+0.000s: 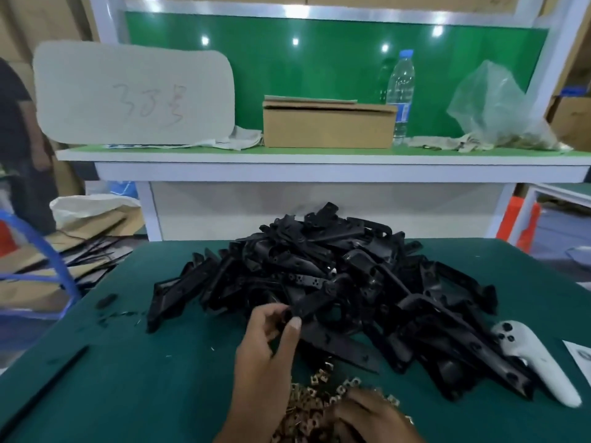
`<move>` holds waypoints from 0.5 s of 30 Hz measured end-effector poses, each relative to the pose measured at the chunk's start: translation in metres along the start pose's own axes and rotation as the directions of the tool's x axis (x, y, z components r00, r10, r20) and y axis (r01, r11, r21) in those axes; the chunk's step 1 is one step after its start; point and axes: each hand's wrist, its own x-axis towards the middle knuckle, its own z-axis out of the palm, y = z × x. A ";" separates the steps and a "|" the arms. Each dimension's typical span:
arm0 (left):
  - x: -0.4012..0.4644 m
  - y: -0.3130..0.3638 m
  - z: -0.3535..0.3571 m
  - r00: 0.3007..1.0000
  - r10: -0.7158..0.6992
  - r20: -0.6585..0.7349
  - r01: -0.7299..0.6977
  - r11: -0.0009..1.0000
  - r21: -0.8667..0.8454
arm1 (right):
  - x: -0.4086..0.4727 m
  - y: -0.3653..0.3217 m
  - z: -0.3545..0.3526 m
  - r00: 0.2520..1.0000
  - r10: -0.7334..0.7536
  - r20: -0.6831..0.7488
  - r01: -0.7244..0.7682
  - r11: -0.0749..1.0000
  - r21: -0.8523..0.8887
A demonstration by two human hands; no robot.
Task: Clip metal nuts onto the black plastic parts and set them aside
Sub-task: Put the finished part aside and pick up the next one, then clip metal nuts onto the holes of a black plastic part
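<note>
Left hand [267,343], thumb and fingers pinching the end of one black plastic part [315,303] at the near edge of the heap [335,276] mid-table [134,372]; right hand [374,417], grip indistinct, rests on metal nuts [315,398] at the near edge

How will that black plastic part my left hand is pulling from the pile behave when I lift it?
The black plastic part looks moulded and rigid, so it will probably stay stiff. Its thin, hollowed shape suggests it is light. It lies tangled in the pile, so neighbours may snag or shift as the left hand pulls.
</note>
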 end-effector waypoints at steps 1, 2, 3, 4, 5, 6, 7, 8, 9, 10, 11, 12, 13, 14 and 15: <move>-0.002 -0.001 -0.010 0.998 0.005 -0.064 -0.012 0.995 -0.100 | -0.002 -0.001 -0.002 0.978 0.047 0.205 -0.028 0.995 -0.096; -0.003 -0.002 -0.021 0.992 0.004 -0.130 -0.029 0.981 -0.191 | 0.003 -0.008 -0.008 0.969 0.093 0.228 -0.099 0.995 0.018; -0.004 -0.006 -0.031 0.983 -0.013 -0.181 -0.038 0.961 -0.275 | 0.013 -0.010 -0.015 0.978 0.147 0.146 -0.113 0.969 -0.222; -0.004 -0.010 -0.039 0.979 -0.044 -0.199 -0.029 0.936 -0.350 | 0.013 -0.009 -0.017 0.982 0.168 0.084 -0.142 0.958 -0.250; -0.005 -0.016 -0.046 0.979 -0.080 -0.187 -0.002 0.915 -0.403 | 0.013 -0.009 -0.015 0.978 0.184 0.100 -0.157 0.961 -0.229; -0.007 -0.023 -0.050 0.982 -0.111 -0.155 0.033 0.900 -0.435 | 0.011 -0.007 -0.014 0.965 0.176 0.193 -0.144 0.975 -0.167; -0.009 -0.029 -0.053 0.984 -0.135 -0.119 0.067 0.889 -0.452 | 0.012 -0.006 -0.012 0.965 0.146 0.218 -0.108 0.978 -0.176; -0.011 -0.035 -0.054 0.985 -0.152 -0.077 0.099 0.879 -0.467 | 0.010 -0.002 -0.009 0.972 0.069 0.223 -0.029 0.984 -0.178; -0.013 -0.039 -0.052 0.985 -0.167 -0.036 0.130 0.871 -0.473 | 0.011 0.005 -0.006 0.979 -0.009 0.205 0.048 0.981 -0.186; -0.014 -0.042 -0.051 0.984 -0.179 -0.007 0.154 0.866 -0.475 | 0.014 0.008 -0.004 0.981 -0.055 0.187 0.088 0.981 -0.173; -0.015 -0.045 -0.049 0.983 -0.183 0.003 0.163 0.866 -0.473 | 0.018 0.004 -0.006 0.979 -0.062 0.192 0.096 0.980 -0.172; -0.015 -0.046 -0.047 0.983 -0.184 0.008 0.166 0.866 -0.472 | 0.022 0.002 -0.007 0.985 -0.083 0.152 0.110 0.978 -0.177; -0.015 -0.048 -0.046 0.982 -0.186 0.014 0.171 0.864 -0.473 | 0.027 0.000 -0.011 0.985 -0.086 0.152 0.117 0.972 -0.206; -0.015 -0.048 -0.045 0.981 -0.191 0.020 0.177 0.859 -0.480 | 0.030 -0.001 -0.013 0.986 -0.101 0.135 0.132 0.962 -0.238; -0.015 -0.048 -0.044 0.981 -0.192 0.023 0.179 0.856 -0.485 | 0.032 -0.003 -0.017 0.990 -0.074 0.120 0.103 0.961 -0.256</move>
